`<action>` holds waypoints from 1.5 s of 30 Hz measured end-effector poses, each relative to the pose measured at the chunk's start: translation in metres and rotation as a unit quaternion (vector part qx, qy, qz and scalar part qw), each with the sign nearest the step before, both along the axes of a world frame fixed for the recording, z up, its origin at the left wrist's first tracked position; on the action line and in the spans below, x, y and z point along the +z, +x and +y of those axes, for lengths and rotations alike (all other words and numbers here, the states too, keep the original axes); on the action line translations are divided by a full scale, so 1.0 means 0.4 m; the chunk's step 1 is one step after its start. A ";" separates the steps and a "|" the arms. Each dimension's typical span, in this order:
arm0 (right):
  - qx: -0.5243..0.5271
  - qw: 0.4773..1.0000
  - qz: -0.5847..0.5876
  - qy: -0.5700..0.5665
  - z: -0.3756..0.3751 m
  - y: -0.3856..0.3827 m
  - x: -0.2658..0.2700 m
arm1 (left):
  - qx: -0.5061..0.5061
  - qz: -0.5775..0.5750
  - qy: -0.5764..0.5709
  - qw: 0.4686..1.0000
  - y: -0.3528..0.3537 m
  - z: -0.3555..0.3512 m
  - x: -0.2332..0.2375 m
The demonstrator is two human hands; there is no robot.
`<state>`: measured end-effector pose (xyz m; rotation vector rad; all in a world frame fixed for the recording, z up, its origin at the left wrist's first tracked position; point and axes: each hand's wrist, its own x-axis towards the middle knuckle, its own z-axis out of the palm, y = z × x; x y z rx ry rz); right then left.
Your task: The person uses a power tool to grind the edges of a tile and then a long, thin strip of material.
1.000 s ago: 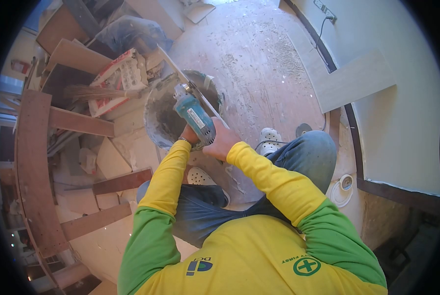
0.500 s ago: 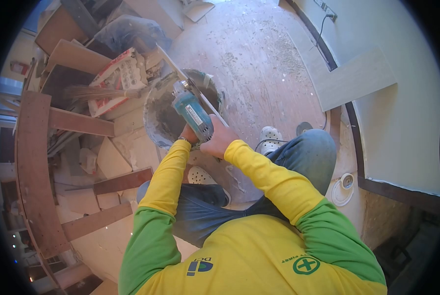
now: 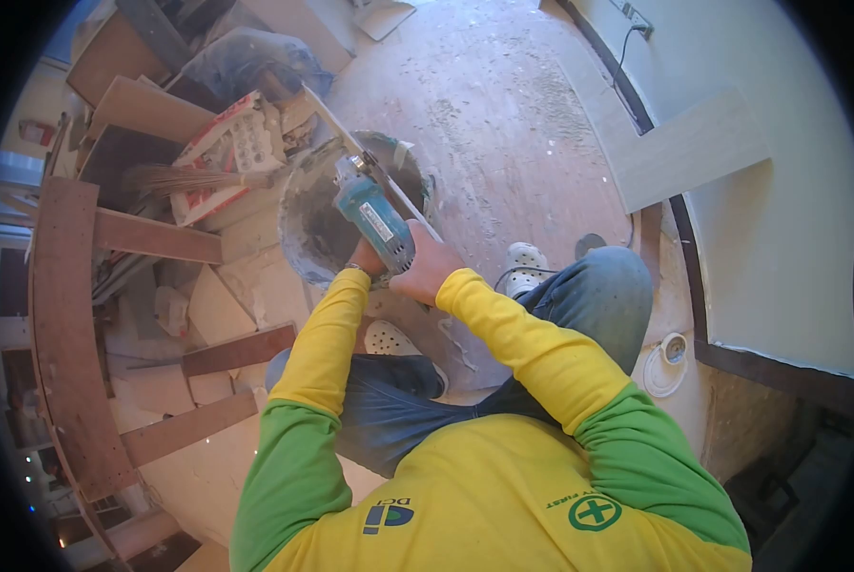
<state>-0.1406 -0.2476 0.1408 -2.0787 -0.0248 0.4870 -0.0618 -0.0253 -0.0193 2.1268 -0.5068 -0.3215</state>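
A teal angle grinder point(image 3: 374, 217) is held over a round, plaster-crusted bucket point(image 3: 305, 214). My right hand point(image 3: 431, 263) wraps round the rear of the grinder's body. Partly hidden behind the tool, my left hand point(image 3: 368, 259) is at its left side; what its fingers grip cannot be made out. The grinder's disc end touches or nearly touches a long thin strip point(image 3: 328, 116) that slants across the bucket's mouth, its near end close to my right hand.
A plank frame point(image 3: 74, 334) lies at the left. Behind the bucket are a straw broom point(image 3: 193, 180), a torn bag point(image 3: 241, 143) and boards. A flat tile point(image 3: 689, 153) leans by the right wall. A white roll point(image 3: 673, 351) lies at the right.
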 end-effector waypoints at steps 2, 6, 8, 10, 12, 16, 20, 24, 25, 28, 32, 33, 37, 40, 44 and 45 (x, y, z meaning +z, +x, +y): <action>0.006 1.000 0.009 -0.003 -0.013 -0.010 0.012 | -0.006 -0.012 0.021 1.000 -0.001 -0.002 0.005; 0.014 1.000 0.015 0.002 -0.025 -0.020 0.011 | -0.019 -0.046 0.035 0.998 -0.002 -0.005 0.014; 0.016 1.000 0.017 -0.003 -0.029 -0.024 0.016 | -0.020 -0.041 0.017 0.999 -0.005 -0.010 0.020; 0.018 1.000 0.020 -0.008 -0.032 -0.026 0.025 | -0.021 -0.035 -0.001 0.999 -0.001 -0.011 0.015; 0.012 1.000 0.024 -0.006 -0.032 -0.030 0.028 | -0.013 0.005 -0.034 0.999 -0.002 -0.012 0.013; 0.016 1.000 0.014 -0.003 -0.034 -0.036 0.018 | -0.032 -0.066 0.002 0.997 -0.010 -0.023 0.040; 0.023 0.999 0.034 -0.006 -0.036 -0.037 0.022 | -0.021 -0.003 -0.013 1.000 -0.009 -0.031 0.044; -0.019 1.000 0.019 0.007 -0.024 -0.045 -0.003 | -0.084 -0.121 0.137 0.980 -0.003 -0.035 0.055; -0.019 1.000 0.020 0.008 -0.021 -0.044 -0.004 | -0.084 -0.120 0.137 0.980 -0.006 -0.039 0.061; -0.038 0.998 0.037 0.014 -0.002 -0.030 -0.003 | -0.027 -0.015 0.055 0.998 -0.010 -0.027 0.041; -0.040 0.998 0.035 0.025 0.012 -0.011 0.019 | 0.030 0.054 -0.058 0.996 0.008 0.017 -0.078; -0.040 0.998 0.040 0.031 0.015 -0.008 0.024 | 0.051 0.113 -0.107 0.987 0.010 0.019 -0.082; -0.042 0.998 0.036 0.023 0.025 -0.002 0.018 | 0.063 0.138 -0.113 0.982 0.008 0.025 -0.099; -0.047 0.999 0.018 0.017 0.031 0.000 0.018 | 0.074 0.159 -0.136 0.975 0.015 0.032 -0.126; -0.041 0.999 0.019 0.012 0.034 0.008 0.021 | 0.072 0.191 -0.189 0.961 0.015 0.033 -0.138; -0.035 0.999 0.020 0.012 0.034 0.011 0.022 | 0.079 0.219 -0.209 0.950 0.013 0.031 -0.139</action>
